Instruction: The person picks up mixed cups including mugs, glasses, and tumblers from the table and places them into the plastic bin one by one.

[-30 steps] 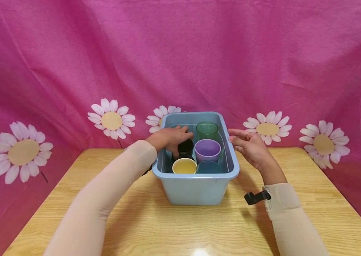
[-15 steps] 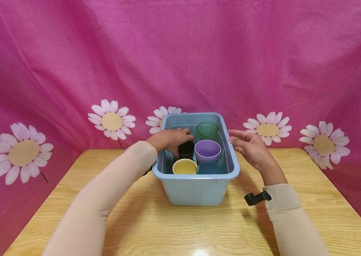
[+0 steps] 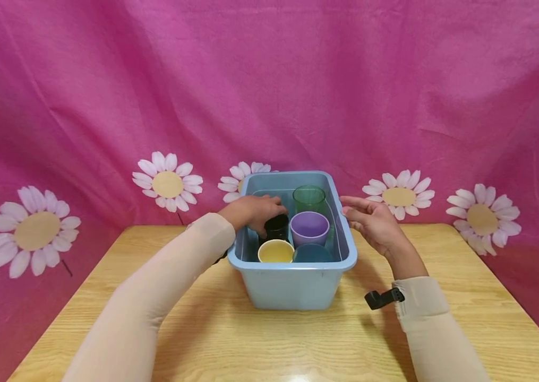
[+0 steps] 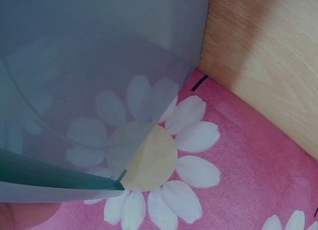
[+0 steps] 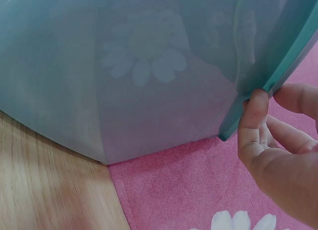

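Note:
A blue plastic bin (image 3: 292,286) stands on the table, holding several cups. My left hand (image 3: 255,211) reaches over the bin's left rim and grips a black cup (image 3: 276,225), thumb on the near side and fingers beyond it. In the left wrist view the bin's side hides most of that hand. My right hand (image 3: 375,223) pinches the right rim between thumb and fingers, as the right wrist view shows with the fingers (image 5: 253,123) at the rim. Beside the black cup are a purple cup (image 3: 309,229) and a yellow cup (image 3: 276,251).
A green clear cup (image 3: 309,198) stands at the bin's back right, a dark teal cup (image 3: 313,253) at its front right. The wooden table (image 3: 269,345) extends around the bin. A pink cloth (image 3: 269,85) with white flowers hangs behind and at the sides.
The left hand's fingers have drawn in closer around the black cup. The right hand stays at the rim. The whole scene sits slightly lower in the head view.

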Tool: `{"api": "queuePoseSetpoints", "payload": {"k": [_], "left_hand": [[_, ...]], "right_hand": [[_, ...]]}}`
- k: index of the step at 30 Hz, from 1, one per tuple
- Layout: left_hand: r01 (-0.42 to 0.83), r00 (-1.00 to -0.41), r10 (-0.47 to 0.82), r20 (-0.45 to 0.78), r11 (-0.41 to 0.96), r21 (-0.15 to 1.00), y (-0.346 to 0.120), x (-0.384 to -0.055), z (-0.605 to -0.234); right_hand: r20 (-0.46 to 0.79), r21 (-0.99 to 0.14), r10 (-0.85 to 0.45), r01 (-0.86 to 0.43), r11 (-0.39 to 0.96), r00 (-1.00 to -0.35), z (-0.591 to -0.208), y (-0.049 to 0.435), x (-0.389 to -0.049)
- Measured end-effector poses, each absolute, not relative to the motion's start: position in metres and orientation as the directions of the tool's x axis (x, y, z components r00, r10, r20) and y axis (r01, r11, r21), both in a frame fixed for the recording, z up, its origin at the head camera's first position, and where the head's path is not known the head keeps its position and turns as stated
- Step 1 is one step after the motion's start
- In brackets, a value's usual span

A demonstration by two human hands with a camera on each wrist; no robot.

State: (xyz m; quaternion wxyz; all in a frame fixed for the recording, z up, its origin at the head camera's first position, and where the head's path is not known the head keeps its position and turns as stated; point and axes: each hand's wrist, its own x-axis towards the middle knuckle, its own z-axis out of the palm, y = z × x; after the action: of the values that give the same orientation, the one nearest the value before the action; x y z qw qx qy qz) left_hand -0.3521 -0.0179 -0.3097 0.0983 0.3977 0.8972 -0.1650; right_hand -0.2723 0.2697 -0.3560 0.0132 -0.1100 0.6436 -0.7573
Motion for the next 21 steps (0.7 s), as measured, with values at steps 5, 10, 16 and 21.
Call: {"api": "queuePoseSetpoints", "payload": {"k": [5, 10, 16, 21], "left_hand": [[0.762, -0.648, 0.712, -0.272, 0.606, -0.229, -0.02, -0.348, -0.305], [0.768, -0.64, 0.731, -0.237, 0.592, -0.246, -0.024, -0.343, -0.299], [0.757, -0.651, 0.735, -0.191, 0.611, -0.232, -0.029, -0.333, -0.285], [0.752, -0.659, 0.735, -0.159, 0.634, -0.181, -0.034, -0.324, -0.274]], "right_hand": [[0.142, -0.981, -0.165, -0.116, -0.157, -0.976, -0.356, 0.271, -0.271], [0.13, -0.982, -0.154, -0.106, -0.155, -0.979, -0.355, 0.271, -0.269], [0.126, -0.981, -0.162, -0.099, -0.164, -0.979, -0.353, 0.271, -0.269], [0.132, -0.983, -0.168, -0.107, -0.147, -0.977, -0.353, 0.27, -0.27]]}}
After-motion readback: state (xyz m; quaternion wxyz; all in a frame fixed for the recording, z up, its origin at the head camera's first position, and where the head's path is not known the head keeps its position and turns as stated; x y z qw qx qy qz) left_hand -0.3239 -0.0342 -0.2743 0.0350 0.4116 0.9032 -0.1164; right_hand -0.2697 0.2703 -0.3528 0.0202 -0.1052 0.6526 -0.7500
